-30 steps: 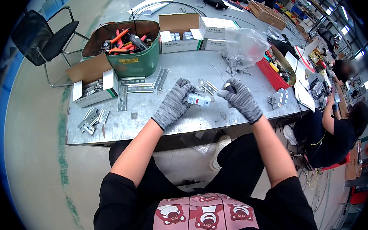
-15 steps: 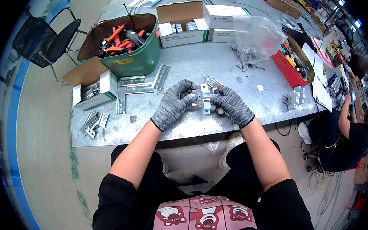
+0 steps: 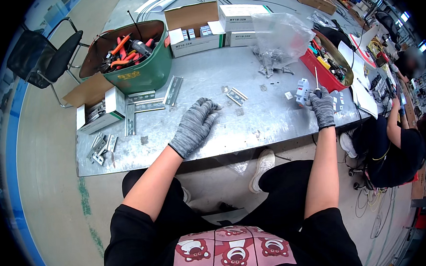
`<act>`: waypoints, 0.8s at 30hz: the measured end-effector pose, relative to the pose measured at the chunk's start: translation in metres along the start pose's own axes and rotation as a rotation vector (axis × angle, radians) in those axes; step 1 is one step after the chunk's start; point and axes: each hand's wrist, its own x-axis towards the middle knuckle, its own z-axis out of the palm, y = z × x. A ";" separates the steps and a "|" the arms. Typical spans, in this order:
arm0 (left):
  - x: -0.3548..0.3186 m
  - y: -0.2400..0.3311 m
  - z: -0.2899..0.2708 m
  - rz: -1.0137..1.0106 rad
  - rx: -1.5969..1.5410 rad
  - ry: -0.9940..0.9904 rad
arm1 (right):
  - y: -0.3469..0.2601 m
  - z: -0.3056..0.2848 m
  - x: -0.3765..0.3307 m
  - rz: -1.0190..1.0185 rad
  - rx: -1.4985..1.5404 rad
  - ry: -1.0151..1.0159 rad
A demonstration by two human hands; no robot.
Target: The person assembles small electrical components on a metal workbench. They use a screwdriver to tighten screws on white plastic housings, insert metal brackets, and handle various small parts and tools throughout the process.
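Note:
My right hand point(image 3: 323, 109), in a grey knit glove, is at the right side of the metal table. It grips a screwdriver point(image 3: 317, 80) with its shaft pointing away from me. At the same hand's fingertips is a light grey fuse holder point(image 3: 302, 92), seemingly pinched, though the contact is partly hidden. My left hand point(image 3: 195, 126), also gloved, rests over the middle of the table with its fingers loosely extended and nothing in them. To its right lies a short slotted metal rail piece point(image 3: 236, 96). Several small grey parts point(image 3: 338, 101) lie beside my right hand, partly covered by it.
A green tool bin point(image 3: 146, 76), an opened carton of fuse holders point(image 3: 198, 45) and stacked white boxes point(image 3: 242, 18) stand at the back. Rail pieces point(image 3: 173, 90) lie at left, near a small carton point(image 3: 105, 110). A red tool box point(image 3: 323, 67) and a plastic bag point(image 3: 283, 38) are right.
My hands have parted. The right moved to the right with the fuse holder and screwdriver; the left let go and moved slightly left. The short rail piece now shows uncovered on the table.

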 end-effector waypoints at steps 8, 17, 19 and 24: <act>0.018 0.003 0.017 0.162 0.248 -0.012 | -0.028 -0.015 -0.009 -0.195 -0.031 0.309; 0.052 0.014 0.039 0.130 0.514 -0.114 | -0.062 0.049 -0.034 -0.149 0.354 -0.245; 0.028 0.017 0.038 0.093 0.613 -0.030 | -0.062 0.059 -0.037 -0.256 0.299 -0.278; 0.007 0.021 0.014 0.061 0.491 0.052 | -0.081 0.083 -0.059 -0.340 0.263 -0.357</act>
